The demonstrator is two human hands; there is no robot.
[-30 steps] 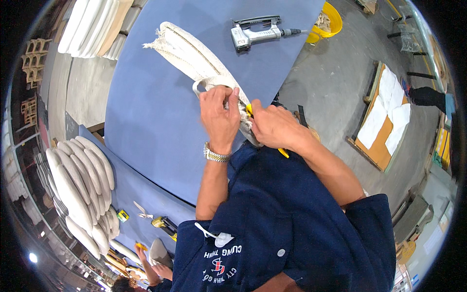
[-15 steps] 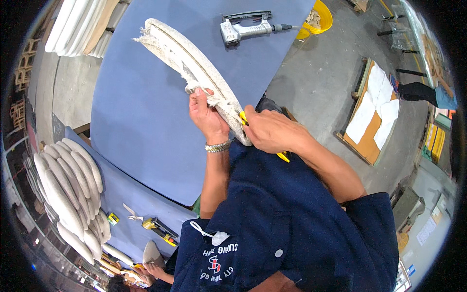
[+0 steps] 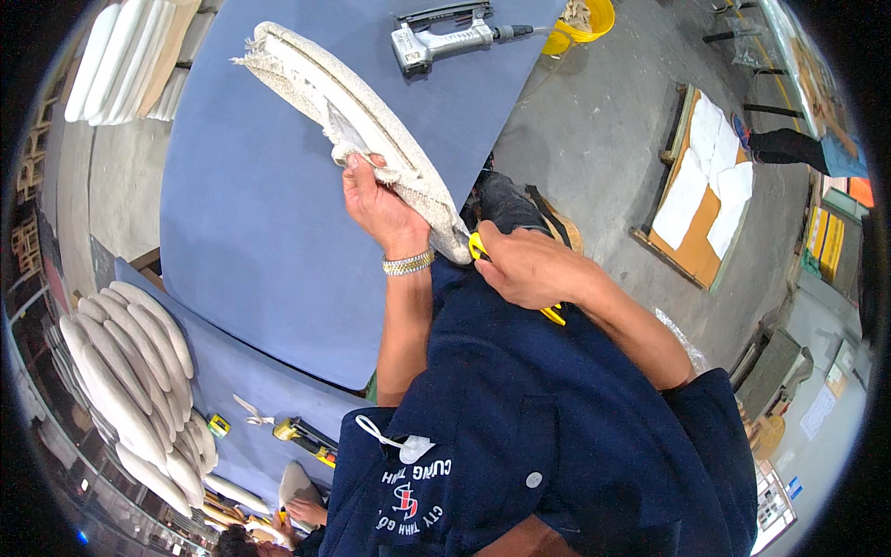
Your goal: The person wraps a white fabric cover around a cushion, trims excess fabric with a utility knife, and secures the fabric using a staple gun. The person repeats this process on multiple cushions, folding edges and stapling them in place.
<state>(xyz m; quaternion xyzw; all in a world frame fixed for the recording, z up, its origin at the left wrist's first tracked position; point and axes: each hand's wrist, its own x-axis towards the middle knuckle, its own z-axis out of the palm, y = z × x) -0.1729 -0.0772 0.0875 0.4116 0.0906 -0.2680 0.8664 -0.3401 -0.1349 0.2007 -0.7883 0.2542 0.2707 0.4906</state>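
Note:
A long curved panel (image 3: 371,121) wrapped in cream bouclé fabric is held tilted above the blue-covered table (image 3: 241,241). My left hand (image 3: 380,209), with a metal watch on the wrist, grips the panel's edge at a loose fabric flap near its middle. My right hand (image 3: 529,269) is closed on a yellow-handled tool (image 3: 555,314) right at the panel's near end. The tool's tip is hidden behind the hand.
A grey pneumatic stapler (image 3: 441,39) lies at the table's far edge, a yellow bucket (image 3: 585,23) beyond it. Stacks of cream panels (image 3: 130,371) sit on a second blue table at left, with small yellow tools (image 3: 302,436). Another person's hand (image 3: 311,511) shows at the bottom.
My left hand has slid along the panel toward its far end and holds the fabric flap. The panel has lifted and swung left. My right hand stays at the near end.

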